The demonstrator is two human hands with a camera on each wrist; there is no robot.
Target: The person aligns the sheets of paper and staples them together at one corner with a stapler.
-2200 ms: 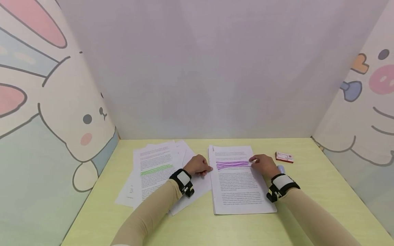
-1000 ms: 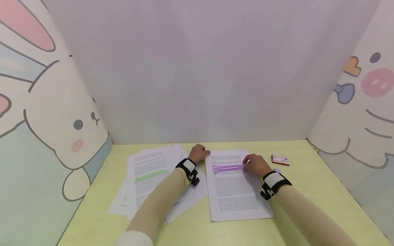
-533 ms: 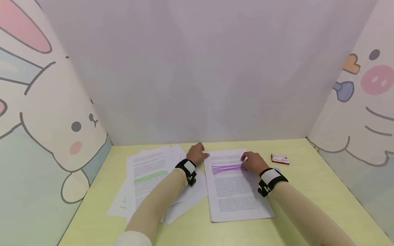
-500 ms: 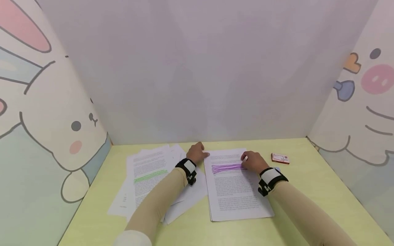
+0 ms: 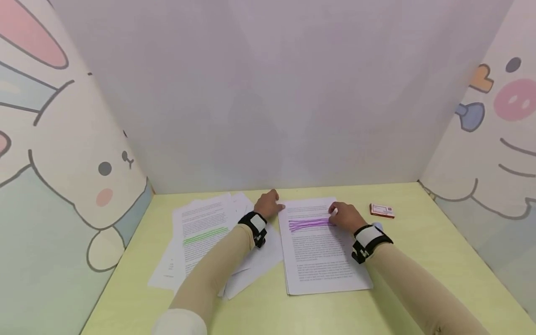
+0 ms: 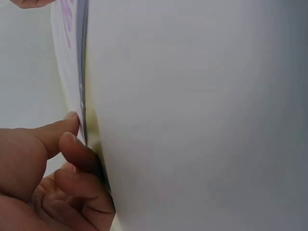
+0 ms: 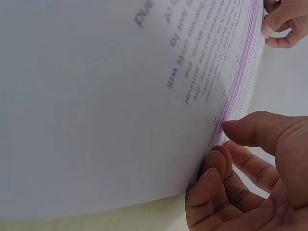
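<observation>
A stack of printed sheets (image 5: 324,260) lies on the table, its top page crossed by purple highlighter lines (image 5: 310,224). At the stack's upper left corner, my left hand (image 5: 267,205) pinches the edge. In the left wrist view its thumb (image 6: 60,132) lies on the top page, with curled fingers against the side. My right hand (image 5: 347,217) grips the right edge beside the purple lines. The right wrist view has that thumb (image 7: 250,129) pressed on the page and the fingers (image 7: 207,192) bent at the edge. Both hands face each other across the stack.
Loose printed sheets (image 5: 205,218), one marked with green highlighter, lie fanned out at left, partly under the left forearm. A small red-and-white box (image 5: 382,211) lies at right. Behind the right wrist peeks a light-blue object (image 5: 378,226), mostly hidden. Walls bound the table's back and sides.
My left hand has slid up the stack's left edge to its upper corner. The right hand stays at the right edge. Over the last half second, both hands hardly move.
</observation>
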